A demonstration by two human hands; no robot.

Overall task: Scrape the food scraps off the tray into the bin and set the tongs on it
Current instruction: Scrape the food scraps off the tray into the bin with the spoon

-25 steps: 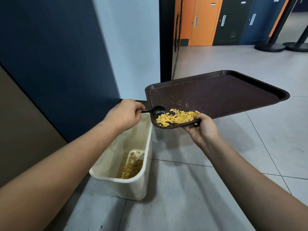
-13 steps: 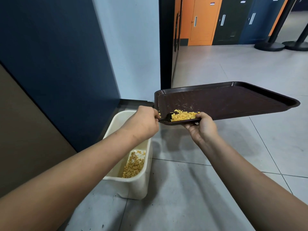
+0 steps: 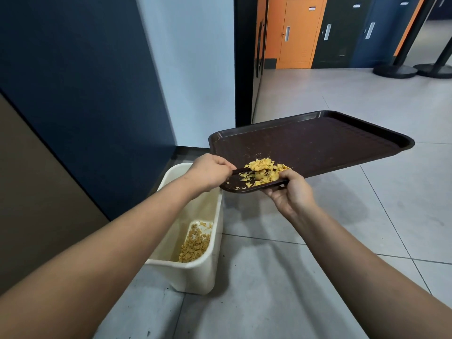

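Head view: dark brown tray (image 3: pixel 318 140) held tilted above cream bin (image 3: pixel 195 277); right hand (image 3: pixel 292 192) fingers clamp its near edge. Left hand (image 3: pixel 210 171) grips black tongs (image 3: pixel 241 170), tip buried in yellow scraps (image 3: pixel 264 170) at low corner.

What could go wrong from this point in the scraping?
1. The food scraps sit at the tray corner, which only partly overhangs the bin; a push could drop some on the floor.
2. The right hand holds the wide tray by one edge only, so it may tip.
3. The left hand grips the tongs close to the scraps, so flakes could scatter.
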